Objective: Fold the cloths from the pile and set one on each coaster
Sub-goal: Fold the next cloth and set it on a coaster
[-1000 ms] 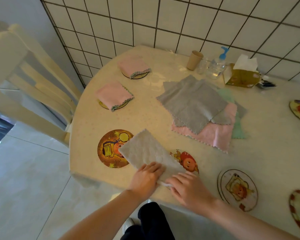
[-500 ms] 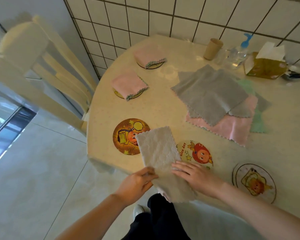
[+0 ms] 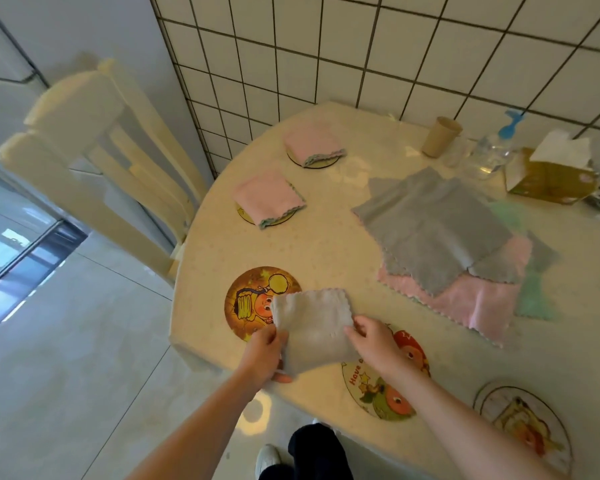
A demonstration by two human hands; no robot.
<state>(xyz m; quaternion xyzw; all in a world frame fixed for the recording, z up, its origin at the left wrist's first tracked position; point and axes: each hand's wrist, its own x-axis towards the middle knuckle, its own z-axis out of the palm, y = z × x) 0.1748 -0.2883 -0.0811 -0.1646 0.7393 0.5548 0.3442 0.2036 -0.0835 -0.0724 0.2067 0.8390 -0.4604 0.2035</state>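
Two hands hold one small grey cloth [image 3: 314,327] just above the near edge of the bench [image 3: 326,244]. The cloth is folded into a small square. The left hand [image 3: 267,351] has its grip clamped on the cloth's left side, thumb on top and fingers tucked under it. The right hand [image 3: 374,341] pinches the cloth's right edge. The cloth hangs partly over a round yellow coaster [image 3: 253,303] with a cartoon picture on it.

Under the right hand lies a second picture coaster [image 3: 388,386], and a third coaster [image 3: 523,424] sits further right.

Further back, two pink folded cloths [image 3: 269,197] [image 3: 312,142] each lie on their own coaster, one behind the other.

The pile of cloths [image 3: 440,237] sits in the middle of the bench, spread flat, grey on top, pink and green below.

By the tiled wall stand a paper cup [image 3: 440,136], a clear bottle [image 3: 492,150] with a blue top, and a tissue box [image 3: 551,174]. A pale chair [image 3: 94,161] stands beside the bench on the left.
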